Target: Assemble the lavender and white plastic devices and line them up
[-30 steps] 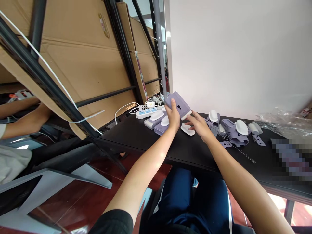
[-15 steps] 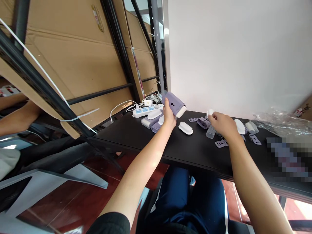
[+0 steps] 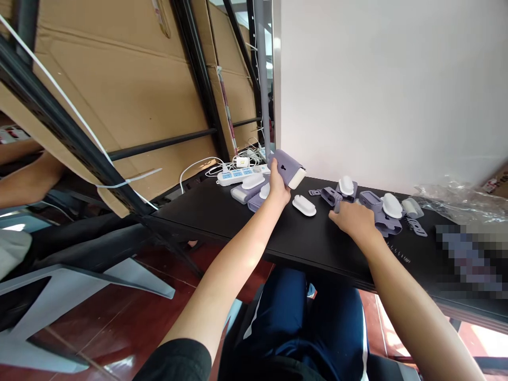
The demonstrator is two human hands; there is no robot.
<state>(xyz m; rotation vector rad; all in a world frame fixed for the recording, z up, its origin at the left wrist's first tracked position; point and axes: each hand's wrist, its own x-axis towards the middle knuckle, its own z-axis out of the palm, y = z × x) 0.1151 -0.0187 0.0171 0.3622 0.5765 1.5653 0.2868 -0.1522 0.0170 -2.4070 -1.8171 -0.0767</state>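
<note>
My left hand (image 3: 280,185) is closed round a purple box-like housing (image 3: 289,166) with a white end and a small dark slot, raised above the black table. My right hand (image 3: 355,217) is low over the table, its fingers bent and pressed together among loose parts; what they hold is mostly hidden. Just beyond those fingers are a hollow purple shell (image 3: 329,196) and a white oval cap (image 3: 346,185) resting on a purple piece. Another white oval cap (image 3: 304,205) lies between my hands. Beside my right hand sit more purple shells (image 3: 388,225) and a white cap (image 3: 392,205).
Left of my left hand lie purple-and-white units (image 3: 244,191), with a white power strip (image 3: 238,174) and tangled cables behind. Small screws (image 3: 399,253) lie near my right forearm. Clear plastic wrap (image 3: 456,203) is at the right. A white wall (image 3: 381,95) borders the back.
My right hand has let go of the white oval cap, which now rests on a purple piece, and has moved down toward me. My left hand still holds the purple housing, slightly turned.
</note>
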